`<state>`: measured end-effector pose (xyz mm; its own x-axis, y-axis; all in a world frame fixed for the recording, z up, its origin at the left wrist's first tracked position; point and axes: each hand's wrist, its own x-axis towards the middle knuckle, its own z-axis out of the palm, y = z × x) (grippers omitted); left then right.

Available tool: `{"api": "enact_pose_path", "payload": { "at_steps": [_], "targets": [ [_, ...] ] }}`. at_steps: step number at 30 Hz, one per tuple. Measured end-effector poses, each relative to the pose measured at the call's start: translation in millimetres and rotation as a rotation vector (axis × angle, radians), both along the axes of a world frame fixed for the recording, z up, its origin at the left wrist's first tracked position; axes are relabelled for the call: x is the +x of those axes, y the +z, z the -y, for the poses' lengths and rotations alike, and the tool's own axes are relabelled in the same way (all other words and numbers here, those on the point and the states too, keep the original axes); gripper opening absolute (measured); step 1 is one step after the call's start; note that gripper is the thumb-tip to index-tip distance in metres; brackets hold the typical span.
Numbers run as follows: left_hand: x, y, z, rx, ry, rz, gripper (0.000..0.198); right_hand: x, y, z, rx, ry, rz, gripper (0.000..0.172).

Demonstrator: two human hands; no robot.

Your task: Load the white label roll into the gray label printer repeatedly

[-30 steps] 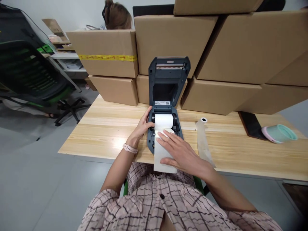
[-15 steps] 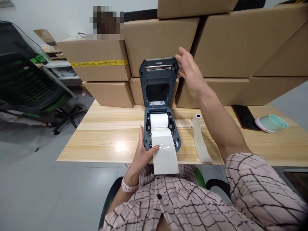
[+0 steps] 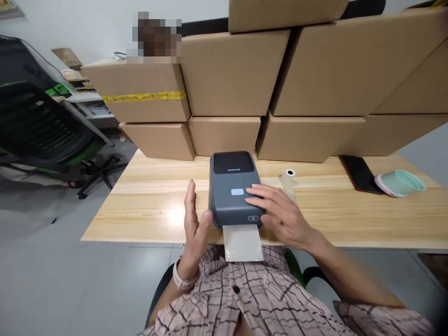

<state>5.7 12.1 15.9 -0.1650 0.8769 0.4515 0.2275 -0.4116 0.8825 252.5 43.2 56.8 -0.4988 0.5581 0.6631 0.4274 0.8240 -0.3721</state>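
A dark grey label printer [image 3: 227, 203] stands on the wooden table with its lid down. From its front slot a white label strip [image 3: 243, 245] hangs out past the table edge. My right hand [image 3: 280, 214] lies with fingers stretched over the right side of the lid, by the light button. Beside the printer's left front corner, my left hand [image 3: 196, 228] is upright with fingers extended, the thumb close to the casing; I cannot tell if it touches. The label roll inside is hidden by the lid.
Behind my right hand lies a small paper roll [image 3: 290, 173] with its strip partly covered. A phone [image 3: 360, 173] and a mint green cup [image 3: 402, 182] are at the right. Stacked cardboard boxes [image 3: 231, 77] line the table's back. A person's blurred head shows beyond them; an office chair [image 3: 45, 126] stands left.
My right hand has brought the printer's raised lid down shut and now rests on it. My left hand has let go of the label strip and moved slightly left.
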Motion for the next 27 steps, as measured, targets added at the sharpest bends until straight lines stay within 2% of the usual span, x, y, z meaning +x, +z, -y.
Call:
{"api": "enact_pose_path", "payload": {
  "at_steps": [3, 9, 14, 20, 23, 25, 27],
  "targets": [
    [8.5, 4.6, -4.4, -0.067, -0.009, -0.109, 0.06, -8.4, -21.5, 10.5, 0.012, -0.061, -0.01, 0.041],
    [21.2, -1.4, -3.2, -0.126, 0.014, 0.069, 0.076, -29.1, -39.9, 5.9, 0.115, -0.206, -0.219, 0.029],
    [26.3, -13.5, 3.0, -0.175, -0.041, 0.176, 0.068, -33.3, -52.3, 6.1, 0.116, -0.21, -0.28, 0.028],
    [28.9, -17.3, -2.4, -0.03, -0.039, 0.119, 0.057, -42.4, -63.4, 2.8, 0.142, -0.264, -0.397, 0.032],
    [30.0, -17.6, -1.9, -0.035, -0.033, 0.123, 0.055, -44.2, -63.5, 1.1, 0.133, -0.262, -0.411, 0.031],
    [29.6, -21.6, 6.8, -0.027, 0.041, 0.141, 0.057, -42.9, -61.6, 2.5, 0.117, -0.241, -0.416, 0.031],
    [27.6, -28.6, 23.0, 0.053, 0.219, 0.166, 0.046, -40.8, -59.5, 5.9, 0.084, -0.227, -0.416, 0.032]
  ]
}}
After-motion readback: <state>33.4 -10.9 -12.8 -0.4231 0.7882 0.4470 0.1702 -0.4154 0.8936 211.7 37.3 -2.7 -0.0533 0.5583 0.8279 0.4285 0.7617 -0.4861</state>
